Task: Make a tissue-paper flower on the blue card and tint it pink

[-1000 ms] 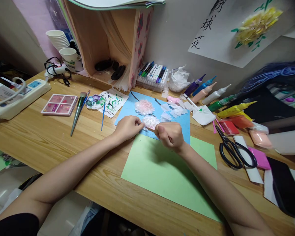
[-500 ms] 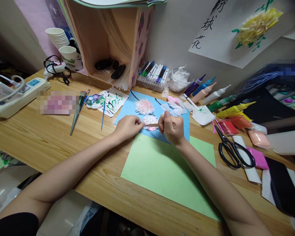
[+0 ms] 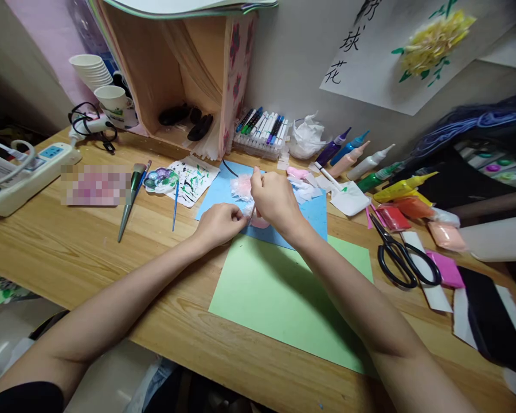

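At your twelve o'clock, the upper flower [image 3: 240, 187] appears finished; the lower flower [image 3: 260, 223], baring pink, seems incomplete. Your right hand [image 3: 274, 199] grips a stick [image 3: 253, 215]; your left hand [image 3: 221, 222] pinches narrowly, contents indeterminable

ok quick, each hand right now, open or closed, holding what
Left hand: pinched closed at the lower pink-and-white paper flower; whether holding anything is unclear.
Right hand: closed on a thin brown stick.
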`<state>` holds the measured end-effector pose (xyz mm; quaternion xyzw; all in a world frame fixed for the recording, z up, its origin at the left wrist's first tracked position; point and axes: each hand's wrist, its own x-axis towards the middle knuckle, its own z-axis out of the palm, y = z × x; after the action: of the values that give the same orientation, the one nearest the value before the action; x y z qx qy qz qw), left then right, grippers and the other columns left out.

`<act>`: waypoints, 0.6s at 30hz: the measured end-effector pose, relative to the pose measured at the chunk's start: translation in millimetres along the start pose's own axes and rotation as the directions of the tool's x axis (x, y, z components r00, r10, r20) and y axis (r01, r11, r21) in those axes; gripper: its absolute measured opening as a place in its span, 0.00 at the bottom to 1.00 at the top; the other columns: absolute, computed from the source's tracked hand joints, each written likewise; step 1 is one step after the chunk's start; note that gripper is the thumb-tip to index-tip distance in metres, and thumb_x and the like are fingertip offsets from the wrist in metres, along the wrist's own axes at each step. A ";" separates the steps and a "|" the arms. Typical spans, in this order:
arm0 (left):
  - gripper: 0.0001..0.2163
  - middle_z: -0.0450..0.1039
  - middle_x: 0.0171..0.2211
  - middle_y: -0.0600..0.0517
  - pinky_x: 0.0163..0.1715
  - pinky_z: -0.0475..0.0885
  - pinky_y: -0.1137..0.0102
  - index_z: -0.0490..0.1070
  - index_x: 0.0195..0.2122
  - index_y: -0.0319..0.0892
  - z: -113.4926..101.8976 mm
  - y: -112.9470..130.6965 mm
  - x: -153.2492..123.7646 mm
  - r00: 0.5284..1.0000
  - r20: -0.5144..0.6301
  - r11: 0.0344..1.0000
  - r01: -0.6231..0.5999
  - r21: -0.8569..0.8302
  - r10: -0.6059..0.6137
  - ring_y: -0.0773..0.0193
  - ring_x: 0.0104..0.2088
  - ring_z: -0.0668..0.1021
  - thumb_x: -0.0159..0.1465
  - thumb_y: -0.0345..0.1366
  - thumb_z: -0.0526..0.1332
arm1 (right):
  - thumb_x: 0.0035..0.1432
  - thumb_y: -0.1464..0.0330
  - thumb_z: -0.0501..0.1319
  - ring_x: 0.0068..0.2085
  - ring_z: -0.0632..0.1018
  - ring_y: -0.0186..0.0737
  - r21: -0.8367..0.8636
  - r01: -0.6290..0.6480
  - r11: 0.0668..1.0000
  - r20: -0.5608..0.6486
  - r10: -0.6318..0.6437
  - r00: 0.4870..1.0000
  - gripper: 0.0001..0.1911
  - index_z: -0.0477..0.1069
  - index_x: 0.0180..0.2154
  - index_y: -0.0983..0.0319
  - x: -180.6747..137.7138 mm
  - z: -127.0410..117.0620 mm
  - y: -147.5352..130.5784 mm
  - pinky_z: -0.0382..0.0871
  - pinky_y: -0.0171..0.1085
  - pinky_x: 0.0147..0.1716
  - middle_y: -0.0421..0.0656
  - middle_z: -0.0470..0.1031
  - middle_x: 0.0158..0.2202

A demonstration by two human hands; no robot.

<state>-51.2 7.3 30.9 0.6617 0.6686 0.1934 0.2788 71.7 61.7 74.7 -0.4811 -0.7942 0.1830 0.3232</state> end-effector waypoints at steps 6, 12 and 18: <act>0.15 0.74 0.23 0.53 0.24 0.57 0.71 0.74 0.25 0.42 -0.9 1.0 -0.3 0.999 0.010 0.999 0.031 -0.029 -0.031 0.65 0.25 0.73 0.58 0.46 0.55 | 0.66 0.64 0.44 0.15 0.66 0.31 0.079 0.120 0.990 0.043 -0.124 0.991 0.30 0.57 0.11 0.60 -30.2 -15.9 10.4 0.56 0.33 0.22 0.38 0.61 0.10; 0.15 0.75 0.23 0.52 0.24 0.57 0.71 0.74 0.25 0.42 -2.1 3.0 -0.8 0.998 0.010 0.998 0.054 -0.021 -0.054 0.64 0.25 0.73 0.58 0.45 0.55 | 0.66 0.64 0.43 0.15 0.64 0.29 0.200 0.244 0.949 0.004 -0.249 0.968 0.29 0.56 0.12 0.60 -48.8 -16.3 27.3 0.56 0.33 0.21 0.38 0.62 0.11; 0.14 0.75 0.22 0.52 0.24 0.58 0.71 0.75 0.26 0.42 -1.5 1.3 -0.4 0.999 0.007 0.999 0.043 -0.023 -0.043 0.64 0.24 0.73 0.58 0.45 0.55 | 0.66 0.64 0.43 0.14 0.64 0.28 0.217 0.276 0.936 0.036 -0.290 0.956 0.30 0.56 0.12 0.60 -50.0 -16.2 29.3 0.55 0.33 0.20 0.38 0.61 0.11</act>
<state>-51.2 7.1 32.9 0.6444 0.6795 0.1931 0.2928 118.1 31.1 52.0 -0.3186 -0.8417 0.2334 0.3681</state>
